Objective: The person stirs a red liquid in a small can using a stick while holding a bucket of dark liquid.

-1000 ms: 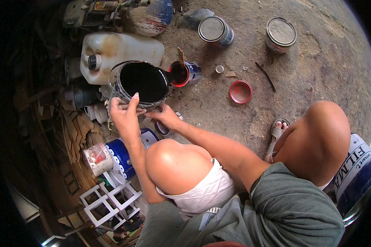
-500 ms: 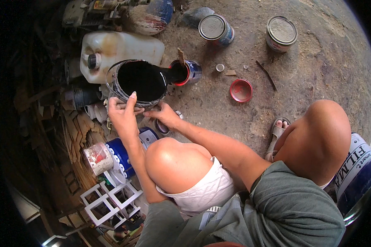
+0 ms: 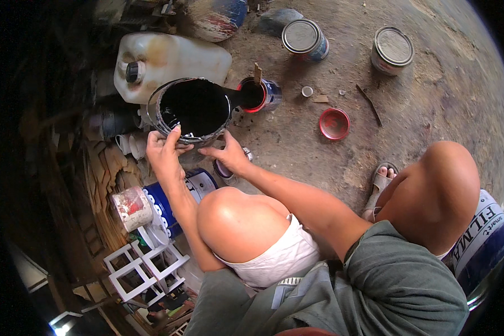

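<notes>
A bucket [image 3: 211, 137] of black paint [image 3: 193, 109] is tilted to the right, and a dark stream runs from its lip into a blue can [image 3: 273, 94] with a red rim. My left hand [image 3: 167, 151] grips the bucket's near left edge, thumb on the rim and fingers underneath. My right hand [image 3: 232, 155] is closed against the near right side of the bucket, its thumb up along the wall; part of its fingers is hidden. A flat wooden stick [image 3: 257, 74] stands up out of the blue can.
A whitish jerrycan [image 3: 179, 61] lies behind the bucket. Two lidded cans, one blue [image 3: 308, 42] and one pale [image 3: 392, 50], stand farther off. On the floor are a red lid [image 3: 334, 124] and a thin dark stick [image 3: 369, 105]. Blue pails [image 3: 165, 207] lie near my left knee.
My right hand has shifted slightly on the bucket, its thumb now raised along the side. The bucket still pours into the blue can; the whole view has shifted a little.
</notes>
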The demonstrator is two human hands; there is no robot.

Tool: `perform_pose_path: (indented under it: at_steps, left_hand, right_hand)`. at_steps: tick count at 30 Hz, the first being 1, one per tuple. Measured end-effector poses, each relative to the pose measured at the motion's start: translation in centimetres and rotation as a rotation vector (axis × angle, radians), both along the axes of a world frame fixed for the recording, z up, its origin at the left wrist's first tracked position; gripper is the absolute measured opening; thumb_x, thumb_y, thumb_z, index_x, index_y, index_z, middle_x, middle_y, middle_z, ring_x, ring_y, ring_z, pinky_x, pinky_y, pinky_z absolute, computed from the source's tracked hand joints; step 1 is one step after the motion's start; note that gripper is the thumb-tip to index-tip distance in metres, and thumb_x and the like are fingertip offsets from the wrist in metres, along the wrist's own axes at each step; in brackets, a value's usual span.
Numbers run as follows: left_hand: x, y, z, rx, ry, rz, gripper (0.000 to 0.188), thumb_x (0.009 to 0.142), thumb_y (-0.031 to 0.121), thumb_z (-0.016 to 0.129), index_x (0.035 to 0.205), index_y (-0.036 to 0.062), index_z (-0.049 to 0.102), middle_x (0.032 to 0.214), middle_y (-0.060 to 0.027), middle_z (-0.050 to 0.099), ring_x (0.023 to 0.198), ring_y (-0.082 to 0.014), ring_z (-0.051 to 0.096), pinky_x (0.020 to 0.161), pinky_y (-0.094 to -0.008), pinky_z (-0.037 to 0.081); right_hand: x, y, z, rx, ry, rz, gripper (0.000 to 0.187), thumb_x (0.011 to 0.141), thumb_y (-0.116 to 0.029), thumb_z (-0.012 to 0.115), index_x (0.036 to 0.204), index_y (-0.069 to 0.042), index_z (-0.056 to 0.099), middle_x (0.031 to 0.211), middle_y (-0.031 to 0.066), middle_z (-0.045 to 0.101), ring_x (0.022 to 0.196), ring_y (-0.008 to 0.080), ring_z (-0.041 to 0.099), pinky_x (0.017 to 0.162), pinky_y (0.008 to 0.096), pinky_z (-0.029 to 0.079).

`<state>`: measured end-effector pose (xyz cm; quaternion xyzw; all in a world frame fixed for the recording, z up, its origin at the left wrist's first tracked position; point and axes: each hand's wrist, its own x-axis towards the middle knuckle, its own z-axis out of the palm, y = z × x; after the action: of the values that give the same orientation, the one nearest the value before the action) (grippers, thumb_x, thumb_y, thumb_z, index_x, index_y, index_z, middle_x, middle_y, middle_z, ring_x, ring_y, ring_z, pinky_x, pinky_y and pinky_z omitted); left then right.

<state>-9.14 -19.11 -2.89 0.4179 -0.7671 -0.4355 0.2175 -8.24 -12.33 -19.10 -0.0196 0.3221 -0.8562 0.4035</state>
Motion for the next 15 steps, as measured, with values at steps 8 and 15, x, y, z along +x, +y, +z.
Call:
perform_pose_path:
  at_steps: [8, 15]
  left_hand:
    - [1.9, -3.6, -0.6, 0.115, 0.062, 0.018, 0.014, 0.085, 0.008, 0.068, 0.09, 0.0045, 0.055, 0.081, -0.0078, 0.066, 0.06, -0.0162, 0.064, 0.052, -0.0309, 0.055]
    - [4.3, -6.6, -1.4, 0.259, 0.187, 0.074, 0.011, 0.083, 0.009, 0.066, 0.089, 0.0077, 0.057, 0.081, -0.0052, 0.065, 0.063, -0.0171, 0.064, 0.053, -0.0339, 0.054]
  right_hand:
    - [1.2, -1.1, -1.8, 0.333, 0.217, -0.049, 0.106, 0.065, -0.045, 0.087, 0.14, 0.01, 0.037, 0.134, 0.0288, 0.047, 0.127, 0.0368, 0.048, 0.107, 0.0415, 0.039]
    - [2.1, -0.6, -1.1, 0.487, 0.259, -0.08, 0.084, 0.075, -0.035, 0.078, 0.137, 0.007, 0.041, 0.12, 0.0226, 0.051, 0.089, 0.0293, 0.062, 0.081, 0.0418, 0.049]
